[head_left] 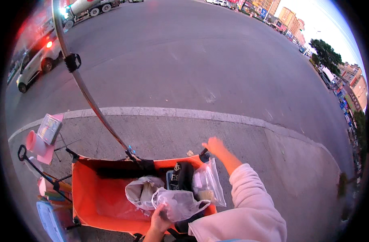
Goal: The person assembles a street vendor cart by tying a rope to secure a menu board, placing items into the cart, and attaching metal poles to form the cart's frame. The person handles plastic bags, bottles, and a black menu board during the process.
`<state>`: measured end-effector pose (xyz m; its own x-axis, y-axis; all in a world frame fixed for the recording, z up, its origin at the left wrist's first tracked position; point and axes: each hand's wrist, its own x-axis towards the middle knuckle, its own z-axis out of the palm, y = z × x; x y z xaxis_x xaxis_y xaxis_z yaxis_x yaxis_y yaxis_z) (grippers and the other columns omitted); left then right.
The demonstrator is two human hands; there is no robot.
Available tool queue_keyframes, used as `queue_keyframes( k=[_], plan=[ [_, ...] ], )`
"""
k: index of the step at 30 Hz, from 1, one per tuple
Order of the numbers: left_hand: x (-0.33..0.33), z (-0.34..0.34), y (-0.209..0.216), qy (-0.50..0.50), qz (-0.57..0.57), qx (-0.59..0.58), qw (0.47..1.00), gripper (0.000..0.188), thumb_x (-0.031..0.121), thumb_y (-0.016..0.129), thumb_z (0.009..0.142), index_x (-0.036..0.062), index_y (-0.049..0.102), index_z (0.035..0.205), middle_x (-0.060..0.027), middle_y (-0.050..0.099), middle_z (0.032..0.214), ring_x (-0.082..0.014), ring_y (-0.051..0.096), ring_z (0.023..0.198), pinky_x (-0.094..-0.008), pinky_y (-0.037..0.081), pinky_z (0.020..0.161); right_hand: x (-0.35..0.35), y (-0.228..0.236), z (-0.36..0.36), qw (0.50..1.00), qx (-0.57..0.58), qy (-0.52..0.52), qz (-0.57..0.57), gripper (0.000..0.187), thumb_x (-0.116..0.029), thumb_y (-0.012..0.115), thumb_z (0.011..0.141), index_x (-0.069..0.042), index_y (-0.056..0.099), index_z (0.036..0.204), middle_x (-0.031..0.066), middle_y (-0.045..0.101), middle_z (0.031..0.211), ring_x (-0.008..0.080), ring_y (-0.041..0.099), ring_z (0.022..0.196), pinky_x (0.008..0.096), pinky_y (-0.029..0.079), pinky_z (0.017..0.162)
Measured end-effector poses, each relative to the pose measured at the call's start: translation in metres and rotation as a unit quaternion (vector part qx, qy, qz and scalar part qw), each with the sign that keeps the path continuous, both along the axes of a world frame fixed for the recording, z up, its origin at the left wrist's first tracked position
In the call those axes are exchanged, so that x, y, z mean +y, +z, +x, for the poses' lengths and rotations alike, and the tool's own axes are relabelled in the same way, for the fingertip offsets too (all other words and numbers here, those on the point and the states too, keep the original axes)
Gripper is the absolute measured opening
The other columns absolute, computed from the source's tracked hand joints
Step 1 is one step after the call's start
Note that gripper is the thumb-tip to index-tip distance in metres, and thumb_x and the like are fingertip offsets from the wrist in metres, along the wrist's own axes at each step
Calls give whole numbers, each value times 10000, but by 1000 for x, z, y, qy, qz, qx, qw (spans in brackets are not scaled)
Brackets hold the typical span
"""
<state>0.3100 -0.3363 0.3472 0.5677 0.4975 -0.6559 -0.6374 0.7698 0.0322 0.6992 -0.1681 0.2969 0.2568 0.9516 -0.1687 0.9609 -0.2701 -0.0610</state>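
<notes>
The thumb and fingers of my left hand (160, 220) are closed on the edge of a thin, whitish plastic bag (178, 205) over the near side of an orange fabric wagon (108, 193). My right hand (216, 147) is stretched out above the wagon's far right corner, close to a black corner post (204, 155). Its fingers look curled, but blur hides whether they hold anything. Under that forearm lies a clear plastic bag (208, 181) with pale contents. Inside the wagon are another whitish bag (144, 191) and a black item with pale lettering (182, 177).
A metal pole (87, 92) rises from the wagon's far side. Left of it stand a pink bucket (36, 143), a clear box (49, 128), and a blue plastic lid (49, 222). Beyond the curb (160, 112) runs a road with a white car (39, 62) and a truck (91, 8).
</notes>
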Motion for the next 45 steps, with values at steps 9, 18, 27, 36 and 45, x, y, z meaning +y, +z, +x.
queue_keyframes(
  k=[9,18,27,36,45],
  plan=[
    [5,-9,-1,11,20,17,1000,162,265,546,838,124,559,916,7,472,711,-144,431,634,-291,346,569,12,-40,19,998,57,-26,-28,230,-222,599,805,-13,603,901,220,608,905,392,605,848,474,499,740],
    [10,-14,0,17,52,-18,998,153,270,547,841,126,557,895,20,438,688,-131,408,611,-268,327,550,8,-46,30,995,-3,92,-25,164,-123,608,762,-28,643,890,201,623,922,364,610,897,458,506,765],
    [11,-14,2,23,20,-15,999,146,232,571,840,96,557,893,-11,472,702,-142,436,628,-266,353,549,20,-65,46,999,25,-6,-24,207,-232,596,810,-40,654,862,194,624,900,361,602,896,462,500,745],
    [1,-54,17,126,34,-36,991,161,222,584,839,78,572,912,-6,473,708,-121,442,616,-233,377,534,5,-18,0,991,-60,108,-59,182,-111,616,754,-56,669,919,170,644,908,339,622,889,428,518,753],
    [-13,-95,48,214,97,67,970,150,231,596,840,100,578,909,2,489,701,-121,440,581,-233,367,508,0,-75,43,986,-64,145,44,294,-207,566,833,-32,529,1066,178,575,1012,355,559,977,447,461,814]
  ],
)
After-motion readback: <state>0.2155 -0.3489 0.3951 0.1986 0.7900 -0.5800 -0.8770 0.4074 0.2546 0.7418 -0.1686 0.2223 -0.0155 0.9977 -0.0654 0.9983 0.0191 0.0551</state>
